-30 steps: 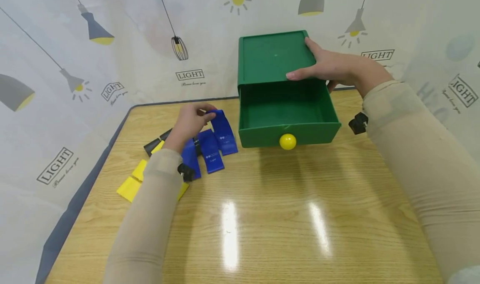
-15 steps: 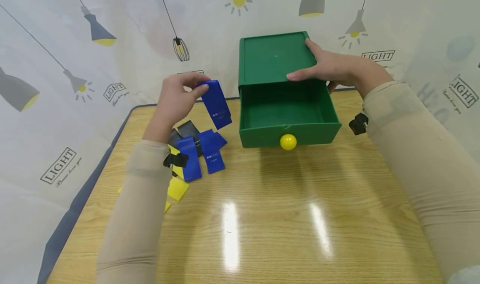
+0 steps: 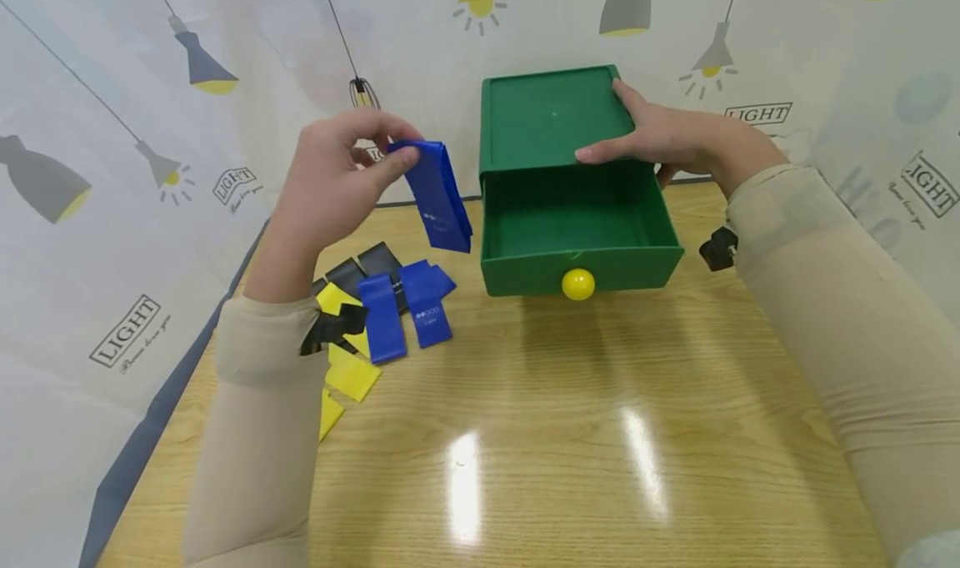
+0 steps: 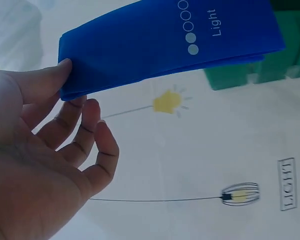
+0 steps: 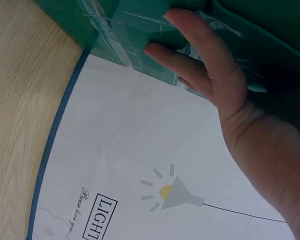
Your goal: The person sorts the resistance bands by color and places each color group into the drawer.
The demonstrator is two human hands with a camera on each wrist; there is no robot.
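Note:
My left hand pinches a folded blue resistance band by its top end, thumb against fingers. The band hangs above the table, just left of a green drawer box; in the left wrist view its "Light" print and row of dots show. The box's drawer is pulled out, its inside bare, with a yellow round knob in front. On the box's right side rests my right hand, thumb on the top front edge. Its fingers lie fairly straight against the side in the right wrist view.
More resistance bands lie on the table left of the box: blue ones, yellow ones and dark grey ones, partly overlapping. A printed cloth hangs behind the wooden table.
My left hand has lifted the blue band off the pile and raised it up to the left of the box; it has turned slightly. The right hand and box stay put.

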